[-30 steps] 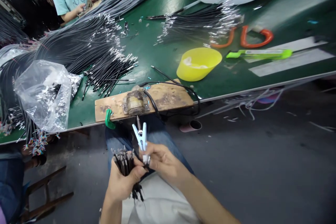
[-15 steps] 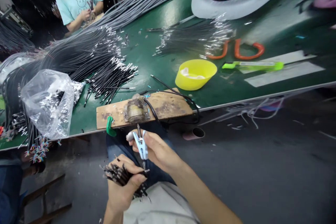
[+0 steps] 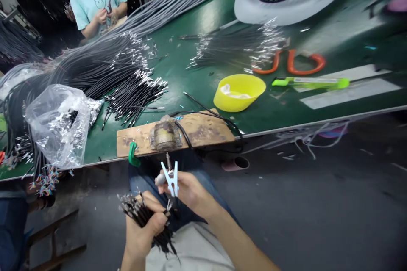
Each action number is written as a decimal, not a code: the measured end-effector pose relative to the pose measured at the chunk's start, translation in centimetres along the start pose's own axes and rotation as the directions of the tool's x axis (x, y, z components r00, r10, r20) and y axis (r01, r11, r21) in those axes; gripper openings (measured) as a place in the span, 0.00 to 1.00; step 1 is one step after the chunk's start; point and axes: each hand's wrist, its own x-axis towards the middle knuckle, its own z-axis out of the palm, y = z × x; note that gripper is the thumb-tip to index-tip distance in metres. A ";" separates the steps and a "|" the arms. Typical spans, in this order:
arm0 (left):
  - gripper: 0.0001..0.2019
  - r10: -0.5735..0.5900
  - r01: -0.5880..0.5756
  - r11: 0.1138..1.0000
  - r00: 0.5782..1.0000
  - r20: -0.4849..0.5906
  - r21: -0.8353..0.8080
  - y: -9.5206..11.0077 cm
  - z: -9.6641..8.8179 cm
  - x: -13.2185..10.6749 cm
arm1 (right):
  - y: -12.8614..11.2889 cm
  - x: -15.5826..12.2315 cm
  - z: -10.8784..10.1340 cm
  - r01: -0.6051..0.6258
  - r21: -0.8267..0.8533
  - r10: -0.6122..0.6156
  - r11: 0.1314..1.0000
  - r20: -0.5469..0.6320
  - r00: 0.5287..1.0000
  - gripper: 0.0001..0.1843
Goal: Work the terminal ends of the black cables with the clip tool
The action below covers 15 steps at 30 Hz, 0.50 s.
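Note:
My left hand point(image 3: 143, 224) is closed round a bundle of short black cables point(image 3: 135, 211), their ends fanning out on both sides. Between its thumb and forefinger, one cable end with bared pale wire point(image 3: 168, 206) points toward my right hand. My right hand point(image 3: 187, 188) is closed on a light blue plastic clip point(image 3: 172, 182) shaped like a clothes peg. A slim metal plug point(image 3: 168, 161) stands up behind the clip, just below the wooden board. One right fingertip carries a grey-white cover point(image 3: 160, 179). Both hands are above my lap, in front of the table edge.
A wooden board point(image 3: 206, 129) with a worn block point(image 3: 165, 134) is at the table edge, beside a green clamp point(image 3: 133, 154). Around lie piled black cables point(image 3: 133, 97), a plastic bag point(image 3: 59, 127), a yellow cup point(image 3: 240, 99), orange-handled scissors point(image 3: 307, 70) and a fan point(image 3: 276, 8). A co-worker point(image 3: 98, 4) sits across.
The clip's arms look more widely spread. My left hand has moved slightly left and down, so the cable end is now apart from the clip's lower end. The view has shifted slightly.

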 end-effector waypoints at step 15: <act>0.09 0.011 -0.034 0.998 0.930 0.367 0.056 0.3 -1.2 1.0 | 0.5 -2.8 -0.2 -0.028 -0.001 0.028 1.000 0.105 0.994 0.19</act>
